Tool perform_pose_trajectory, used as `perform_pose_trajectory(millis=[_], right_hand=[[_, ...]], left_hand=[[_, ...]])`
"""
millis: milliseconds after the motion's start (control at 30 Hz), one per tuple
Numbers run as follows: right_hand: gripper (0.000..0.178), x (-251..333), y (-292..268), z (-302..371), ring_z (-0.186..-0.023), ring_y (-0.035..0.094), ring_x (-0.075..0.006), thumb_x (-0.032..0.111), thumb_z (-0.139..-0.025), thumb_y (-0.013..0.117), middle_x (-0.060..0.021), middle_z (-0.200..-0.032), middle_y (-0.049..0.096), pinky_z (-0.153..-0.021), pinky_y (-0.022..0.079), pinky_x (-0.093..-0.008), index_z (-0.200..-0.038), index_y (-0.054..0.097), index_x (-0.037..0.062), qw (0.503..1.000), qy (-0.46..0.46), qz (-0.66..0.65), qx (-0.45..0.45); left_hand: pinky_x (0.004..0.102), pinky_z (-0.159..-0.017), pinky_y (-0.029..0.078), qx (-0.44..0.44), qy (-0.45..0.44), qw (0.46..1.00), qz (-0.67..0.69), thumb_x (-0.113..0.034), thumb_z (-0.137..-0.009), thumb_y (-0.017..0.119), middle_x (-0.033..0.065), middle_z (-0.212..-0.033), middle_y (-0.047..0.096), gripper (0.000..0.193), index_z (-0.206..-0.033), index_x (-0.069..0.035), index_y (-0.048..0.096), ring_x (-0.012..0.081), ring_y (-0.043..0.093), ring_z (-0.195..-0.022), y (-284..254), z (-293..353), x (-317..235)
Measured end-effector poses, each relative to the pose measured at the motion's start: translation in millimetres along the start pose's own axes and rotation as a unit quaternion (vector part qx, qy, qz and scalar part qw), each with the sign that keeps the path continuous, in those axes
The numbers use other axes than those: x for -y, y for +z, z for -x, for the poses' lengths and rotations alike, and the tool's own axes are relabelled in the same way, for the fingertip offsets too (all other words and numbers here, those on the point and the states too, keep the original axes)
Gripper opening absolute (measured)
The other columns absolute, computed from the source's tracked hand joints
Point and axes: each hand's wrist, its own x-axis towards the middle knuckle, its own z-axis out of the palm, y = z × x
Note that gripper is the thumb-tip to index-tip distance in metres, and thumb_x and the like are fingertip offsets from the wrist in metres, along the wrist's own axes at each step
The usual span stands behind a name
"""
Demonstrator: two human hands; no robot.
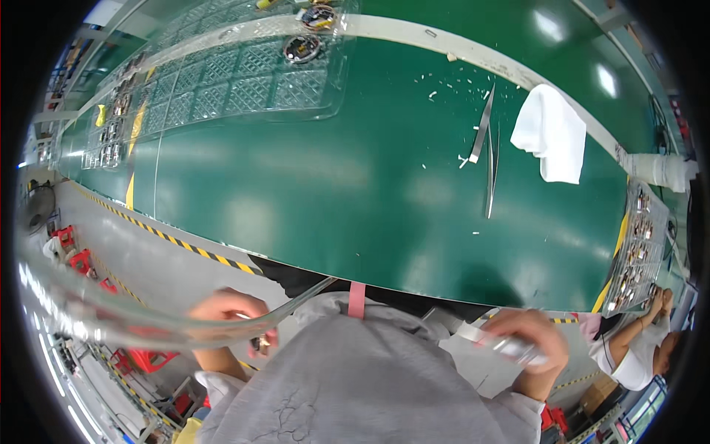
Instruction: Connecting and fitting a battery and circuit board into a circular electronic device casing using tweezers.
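Note:
My left hand (235,305) is off the table's near edge, in front of my body. Its fingers are closed on a small dark and gold-coloured part (259,343), partly seen past a clear curved plastic edge (185,334). On the other side, my right hand (529,333) wraps round a shiny silvery object (518,349), blurred, with a pale strip by it; its kind is unclear. Slim metal tweezers (483,132) lie on the green table (296,192), points away from each other. A crumpled white cloth (551,133) rests to their right.
A clear compartment tray (248,95) lies far left, with round electronic parts (302,49) at its corner. White scraps (433,95) are scattered near the tweezers. Another tray of small metal parts (637,248) stands at the right edge, where a person (629,348) in white works.

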Motion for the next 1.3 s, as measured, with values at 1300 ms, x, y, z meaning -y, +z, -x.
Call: perform_pose_trajectory(millis=[1300], right_hand=[[0.035,-31,-150,-92,-0.075,0.053,-0.0081,0.016,-0.095,0.063,-0.0015,-0.081,0.060,-0.067,0.040,-0.0226,-0.122,0.061,-0.0072,0.913,0.070,0.074,-0.394]], left_hand=[[0.0257,-0.071,0.050,-0.041,0.303,0.798,-0.518,-0.008,-0.075,0.087,0.0100,-0.112,0.069,0.055,-0.124,-0.004,0.062,0.0167,0.063,-0.081,6,-259,-60]])
